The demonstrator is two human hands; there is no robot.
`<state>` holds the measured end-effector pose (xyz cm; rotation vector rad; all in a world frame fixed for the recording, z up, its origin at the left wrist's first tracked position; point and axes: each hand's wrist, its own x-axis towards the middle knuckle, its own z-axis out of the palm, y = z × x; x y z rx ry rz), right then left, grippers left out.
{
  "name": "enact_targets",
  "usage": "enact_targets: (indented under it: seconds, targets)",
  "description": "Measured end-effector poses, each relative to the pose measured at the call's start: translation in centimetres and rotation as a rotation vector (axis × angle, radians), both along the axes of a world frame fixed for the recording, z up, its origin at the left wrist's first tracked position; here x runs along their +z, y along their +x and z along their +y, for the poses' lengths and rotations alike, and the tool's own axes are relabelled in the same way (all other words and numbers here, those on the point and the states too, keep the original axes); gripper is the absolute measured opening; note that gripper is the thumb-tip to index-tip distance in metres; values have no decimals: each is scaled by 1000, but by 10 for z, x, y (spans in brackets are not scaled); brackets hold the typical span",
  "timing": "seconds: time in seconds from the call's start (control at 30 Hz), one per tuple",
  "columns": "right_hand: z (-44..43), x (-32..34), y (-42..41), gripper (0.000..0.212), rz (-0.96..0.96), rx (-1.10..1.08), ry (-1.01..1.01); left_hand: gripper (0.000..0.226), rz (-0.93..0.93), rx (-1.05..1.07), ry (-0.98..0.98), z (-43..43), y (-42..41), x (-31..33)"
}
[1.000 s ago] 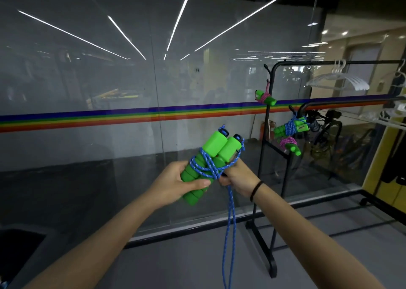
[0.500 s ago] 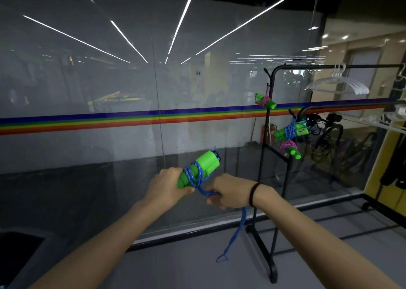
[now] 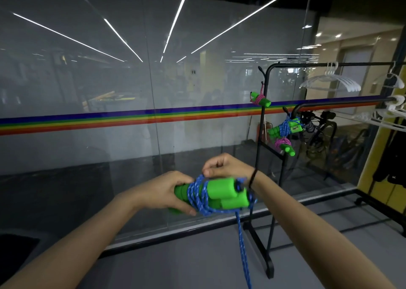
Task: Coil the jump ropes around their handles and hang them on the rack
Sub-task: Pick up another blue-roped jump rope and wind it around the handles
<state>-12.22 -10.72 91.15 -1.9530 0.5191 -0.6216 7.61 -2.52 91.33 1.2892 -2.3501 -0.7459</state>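
Note:
My left hand (image 3: 163, 192) grips the near ends of two green foam handles (image 3: 226, 193), held side by side and lying almost level, pointing right. Blue rope (image 3: 197, 195) is wound several times around their middle. My right hand (image 3: 226, 167) sits just above the handles and pinches a strand of the blue rope at the top of the coil. A loose doubled length of the blue rope (image 3: 242, 244) hangs down from the handles to the bottom edge. A black rack (image 3: 262, 122) stands to the right with three coiled ropes on it: pink-wound (image 3: 260, 98), blue-wound (image 3: 285, 128) and pink-wound (image 3: 284, 145).
A glass wall with a rainbow stripe (image 3: 131, 119) runs straight ahead behind a low black sill. White hangers (image 3: 329, 83) hang on the rack's top bar, more at the far right. The rack's black foot (image 3: 263, 251) lies on the grey floor below my right forearm.
The handles have dropped from tilted upward to nearly level. My right hand has come from under the handles to above them, adding rope turns; the hanging rope now swings straight down.

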Motion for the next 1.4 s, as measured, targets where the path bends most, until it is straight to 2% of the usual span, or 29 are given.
enact_targets:
  seconds: [0.07, 0.13, 0.2, 0.33, 0.4, 0.5, 0.6, 0.7, 0.87, 1.0, 1.07, 1.13, 1.17, 1.23, 1.3, 1.37, 1.4]
  targets:
    - [3, -19, -2, 28, -151, -122, 141, 37, 349, 55, 59, 4, -2, -5]
    - [5, -34, 5, 29, -150, -134, 155, 37, 613, 149, 110, 4, -4, -9]
    - [8, -43, 12, 36, -78, -123, 131, 33, 711, 227, 148, 3, -7, -11]
    - [20, -38, 17, 32, 167, -221, -114, 21, 683, 353, 188, -4, -7, -16]
    - [25, -34, 18, 30, 365, -227, -305, 19, 549, 386, 151, -8, -4, -19]
    - [30, -30, 20, 28, 584, -188, -442, 23, 59, 401, -118, -13, 4, -22]
    - [32, -28, 23, 26, 640, -180, -501, 45, -302, 436, -239, -17, 12, -25]
    - [31, -24, 28, 25, 674, -167, -545, 51, -571, 471, -278, -14, 8, -24]
    - [32, -4, 35, 25, 730, -108, -639, 51, -817, 403, -324, -12, -8, -19]
    - [31, 8, 34, 28, 683, -127, -781, 49, -833, 346, -323, -12, -9, -9]
    - [28, 17, 32, 27, 596, -131, -755, 44, -847, 258, -295, -11, -9, -9]
    - [20, 24, 28, 25, 480, -90, -625, 38, -761, 143, -227, -8, -6, -12]
    - [14, 25, 27, 22, 427, -71, -538, 35, -645, 100, -195, -7, -3, -13]
    - [3, 20, 22, 18, 314, -57, -339, 31, -303, 49, -131, -4, 4, -15]
    - [-4, 12, 15, 21, 191, -37, -158, 38, 32, 41, -80, 0, 6, -14]
    - [-3, 1, 6, 34, 41, -29, 11, 52, 274, 53, -47, 4, 5, -13]
    - [-5, -6, 4, 55, -54, -86, 86, 55, 365, 66, -37, 5, 4, -14]
